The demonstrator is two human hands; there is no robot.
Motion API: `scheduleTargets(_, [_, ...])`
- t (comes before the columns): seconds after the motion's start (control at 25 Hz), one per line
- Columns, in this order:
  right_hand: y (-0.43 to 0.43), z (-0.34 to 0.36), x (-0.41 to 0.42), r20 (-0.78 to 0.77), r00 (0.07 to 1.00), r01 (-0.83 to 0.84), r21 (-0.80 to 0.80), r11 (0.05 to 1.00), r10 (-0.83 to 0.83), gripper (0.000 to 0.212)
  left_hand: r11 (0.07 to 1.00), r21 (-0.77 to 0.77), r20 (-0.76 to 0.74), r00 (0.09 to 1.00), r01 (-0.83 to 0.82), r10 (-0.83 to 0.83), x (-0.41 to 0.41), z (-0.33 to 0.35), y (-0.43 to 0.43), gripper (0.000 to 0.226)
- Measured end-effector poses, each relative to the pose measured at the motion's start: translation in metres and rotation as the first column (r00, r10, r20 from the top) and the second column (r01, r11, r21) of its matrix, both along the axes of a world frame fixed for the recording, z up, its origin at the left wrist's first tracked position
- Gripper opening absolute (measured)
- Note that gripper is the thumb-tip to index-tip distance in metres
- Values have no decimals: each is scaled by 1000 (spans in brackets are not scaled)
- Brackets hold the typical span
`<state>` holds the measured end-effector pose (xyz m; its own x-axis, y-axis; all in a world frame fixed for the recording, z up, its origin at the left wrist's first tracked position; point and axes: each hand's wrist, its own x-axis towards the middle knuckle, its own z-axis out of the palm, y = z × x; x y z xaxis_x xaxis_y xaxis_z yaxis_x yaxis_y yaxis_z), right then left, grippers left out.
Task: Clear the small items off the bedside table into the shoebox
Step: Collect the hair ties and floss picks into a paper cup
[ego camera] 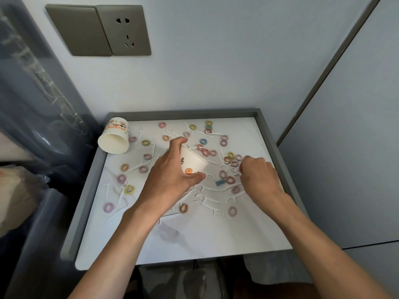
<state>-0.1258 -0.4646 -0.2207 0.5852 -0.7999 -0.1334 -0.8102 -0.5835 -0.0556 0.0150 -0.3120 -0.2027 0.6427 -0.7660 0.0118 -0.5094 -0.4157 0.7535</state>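
Several small pastel hair rings [230,180] and white floss picks [212,200] lie scattered over the white bedside table top [216,234]. My left hand [170,175] grips a small white paper cup [193,161] with an orange print, tilted on its side above the middle of the table. My right hand [258,175] hovers just right of it with fingers curled down onto the items; what it pinches is hidden. No shoebox is in view.
A second paper cup [114,137] lies on its side at the table's back left corner. A grey raised rim [86,190] borders the table. The wall with a socket [125,31] is behind, a panel [345,147] at right, bedding at left.
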Motion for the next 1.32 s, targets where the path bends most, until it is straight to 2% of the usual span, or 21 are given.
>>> scheduleTargets(0.12, [-14, 0, -12, 171, 985, -29, 95, 995, 12, 20, 1000, -6, -3, 1000, 1, -1, 2, 2, 1, 81])
scheduleTargets(0.2, [-20, 0, -18, 243, 960, -168, 108, 980, 137, 15, 1000, -13, -7, 1000, -1, 1, 1, 2, 1, 81])
scheduleTargets(0.28, [-19, -1, -22, 231, 926, -332, 116, 936, 299, 11, 1000, -12, -10, 1000, 2, -2, 0, 2, 1, 80])
scheduleTargets(0.36, [-16, -5, -23, 196, 905, -403, 111, 908, 378, 11, 1000, -2, -4, 1000, 6, -6, -1, 2, 1, 80])
scheduleTargets(0.72, [-10, -4, -17, 164, 910, -400, 106, 910, 381, 15, 1000, 1, -3, 1000, 22, -22, -3, 2, 0, 80])
scheduleTargets(0.88, [-7, -8, -13, 47, 866, -498, -14, 867, 498, 14, 1000, 11, -7, 1000, 18, -18, -2, 1, 1, 79])
scheduleTargets(1.0, [-10, -6, -13, 61, 890, -453, 14, 891, 452, 6, 1000, 9, -9, 1000, 15, -15, -1, 1, 2, 79])
scheduleTargets(1.08, [-14, 2, -14, 150, 928, -353, 74, 933, 340, 5, 1000, 1, -18, 1000, 17, -17, 0, 0, 3, 80])
scheduleTargets(1.12, [-17, 8, -14, 261, 931, -299, 137, 944, 256, 4, 1000, -4, -20, 1000, 21, -21, 0, 0, 4, 81])
scheduleTargets(1.16, [-18, 15, -14, 408, 899, -264, 219, 939, 157, 3, 1000, -7, -16, 1000, 26, -26, 0, 0, 4, 83])
scheduleTargets(1.24, [-16, 31, -10, 655, 756, -282, 309, 908, 12, 12, 999, -9, 1, 999, 33, -33, 0, -1, 4, 90])
scheduleTargets(1.32, [-5, 44, -1, 739, 671, -393, 281, 875, 63, 13, 998, -8, 19, 998, 58, -58, 0, -1, 5, 98])
